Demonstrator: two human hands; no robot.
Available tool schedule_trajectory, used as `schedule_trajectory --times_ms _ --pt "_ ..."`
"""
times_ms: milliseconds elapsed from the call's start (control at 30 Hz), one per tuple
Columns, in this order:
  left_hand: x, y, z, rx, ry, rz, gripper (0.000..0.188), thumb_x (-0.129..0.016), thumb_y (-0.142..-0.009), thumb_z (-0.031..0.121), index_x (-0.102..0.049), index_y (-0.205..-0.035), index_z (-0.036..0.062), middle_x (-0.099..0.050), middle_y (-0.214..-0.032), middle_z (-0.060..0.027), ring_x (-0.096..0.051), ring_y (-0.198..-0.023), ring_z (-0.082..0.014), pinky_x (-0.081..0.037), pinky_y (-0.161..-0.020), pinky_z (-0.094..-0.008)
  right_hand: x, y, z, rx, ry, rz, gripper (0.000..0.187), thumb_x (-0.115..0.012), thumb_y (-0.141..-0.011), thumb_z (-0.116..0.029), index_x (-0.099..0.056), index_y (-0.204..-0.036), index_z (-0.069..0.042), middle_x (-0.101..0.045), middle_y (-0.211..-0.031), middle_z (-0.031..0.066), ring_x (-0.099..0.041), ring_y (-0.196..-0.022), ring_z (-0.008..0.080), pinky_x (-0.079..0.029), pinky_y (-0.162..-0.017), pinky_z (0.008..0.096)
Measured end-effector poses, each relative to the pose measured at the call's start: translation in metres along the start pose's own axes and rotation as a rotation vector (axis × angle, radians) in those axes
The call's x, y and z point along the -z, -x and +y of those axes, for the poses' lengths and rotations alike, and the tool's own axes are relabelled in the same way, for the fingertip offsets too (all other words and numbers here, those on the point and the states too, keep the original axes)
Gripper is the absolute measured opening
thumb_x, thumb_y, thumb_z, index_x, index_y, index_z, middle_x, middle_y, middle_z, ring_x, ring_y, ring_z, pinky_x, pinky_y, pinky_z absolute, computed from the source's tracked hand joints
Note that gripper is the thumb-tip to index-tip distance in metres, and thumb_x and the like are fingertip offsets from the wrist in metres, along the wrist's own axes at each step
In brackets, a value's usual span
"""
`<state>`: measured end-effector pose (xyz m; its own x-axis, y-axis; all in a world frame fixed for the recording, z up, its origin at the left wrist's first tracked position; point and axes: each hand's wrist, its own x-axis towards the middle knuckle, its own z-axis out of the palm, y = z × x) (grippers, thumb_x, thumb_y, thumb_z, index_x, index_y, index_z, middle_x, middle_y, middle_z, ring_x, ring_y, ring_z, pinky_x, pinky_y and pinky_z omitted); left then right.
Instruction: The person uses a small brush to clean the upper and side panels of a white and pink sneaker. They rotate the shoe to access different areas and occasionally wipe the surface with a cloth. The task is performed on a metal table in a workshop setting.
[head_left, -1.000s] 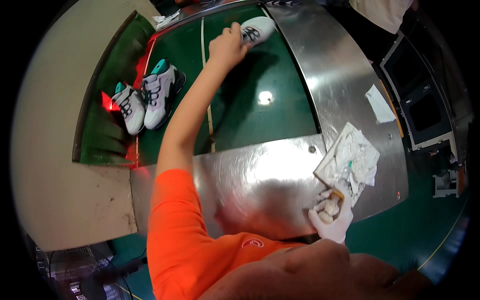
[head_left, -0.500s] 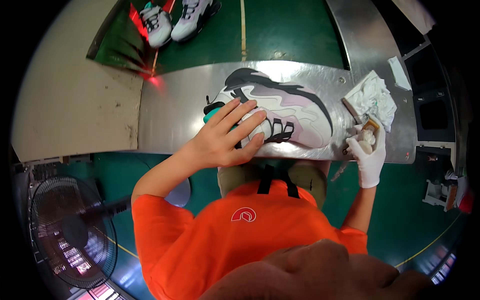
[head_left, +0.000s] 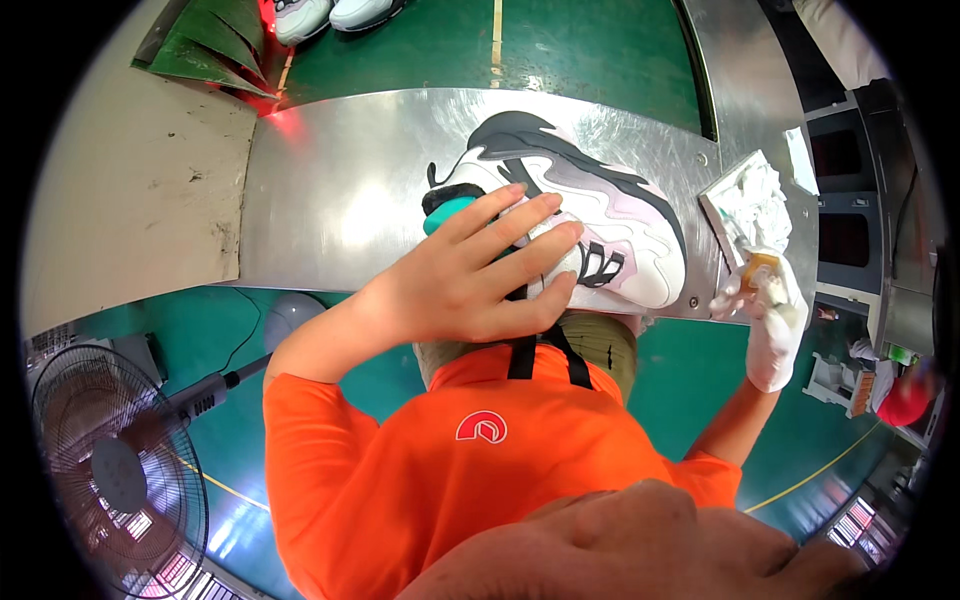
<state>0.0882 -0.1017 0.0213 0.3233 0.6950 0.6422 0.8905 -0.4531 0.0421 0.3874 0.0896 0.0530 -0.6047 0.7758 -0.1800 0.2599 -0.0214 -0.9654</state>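
Note:
A white sneaker (head_left: 610, 215) with black, pink and teal parts lies on its side on the shiny metal worktable (head_left: 340, 200), near its front edge. My bare left hand (head_left: 480, 275) rests over the sneaker's laces and collar, fingers spread, holding it down. My right hand (head_left: 775, 320), in a white glove, sits at the table's right front corner and grips a small orange-brown tool (head_left: 760, 268). Whether it is a brush I cannot tell. My orange shirt fills the lower part of the view.
A tray of crumpled white rags (head_left: 755, 195) sits right of the sneaker. Behind the table runs a green conveyor belt (head_left: 560, 45) carrying a pair of sneakers (head_left: 335, 12) at the top left. A floor fan (head_left: 110, 450) stands at the lower left, and machinery lines the right edge.
My left hand reached out to a sneaker on the green belt, then brought it onto the metal table. It now holds the sneaker there. My right hand stayed by the rag tray.

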Motion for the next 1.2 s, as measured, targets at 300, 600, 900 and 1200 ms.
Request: schedule_trajectory --times_ms 300,600,900,1200 --pt "0.002 -0.01 -0.007 0.055 0.062 -0.017 0.021 -0.066 -0.079 0.013 -0.054 -0.096 0.0143 -0.062 -0.118 -0.0119 -0.062 -0.108 -0.0322 -0.049 -0.094 -0.0431 -0.058 -0.048 -0.013 0.063 -0.625 -0.515 0.107 -0.079 -0.054 -0.058 -0.038 -0.126 0.01 -0.058 -0.096 0.0253 -0.061 -0.068 0.0324 -0.052 -0.054 0.0376" --pt "0.0 -0.018 -0.009 0.084 0.102 0.023 0.016 -0.065 -0.079 0.014 -0.055 -0.092 0.0132 -0.063 -0.113 -0.0117 -0.062 -0.105 -0.0318 -0.052 -0.089 -0.042 -0.076 -0.059 -0.02 0.01 -0.621 -0.558 0.104 -0.073 -0.051 -0.056 -0.042 -0.122 0.013 -0.058 -0.106 0.0272 -0.065 -0.077 0.0305 -0.054 -0.069 0.037" --pt "0.002 -0.019 -0.011 0.081 0.111 0.016 0.013 -0.065 -0.078 0.014 -0.056 -0.087 0.0128 -0.063 -0.113 -0.0121 -0.062 -0.105 -0.0319 -0.053 -0.088 -0.042 -0.075 -0.059 -0.026 -0.075 -0.578 -0.487 0.101 -0.072 -0.053 -0.055 -0.045 -0.12 0.015 -0.06 -0.109 0.0273 -0.066 -0.079 0.0292 -0.055 -0.069 0.0357" --pt "0.002 -0.022 -0.01 0.1 0.09 -0.01 0.013 -0.066 -0.076 0.012 -0.057 -0.086 0.014 -0.065 -0.113 -0.011 -0.064 -0.104 -0.0307 -0.052 -0.088 -0.0412 -0.061 -0.06 -0.026 -0.023 -0.525 -0.4 0.09 -0.071 -0.055 -0.052 -0.052 -0.112 0.015 -0.062 -0.104 0.0198 -0.062 -0.081 0.0245 -0.049 -0.067 0.0306"
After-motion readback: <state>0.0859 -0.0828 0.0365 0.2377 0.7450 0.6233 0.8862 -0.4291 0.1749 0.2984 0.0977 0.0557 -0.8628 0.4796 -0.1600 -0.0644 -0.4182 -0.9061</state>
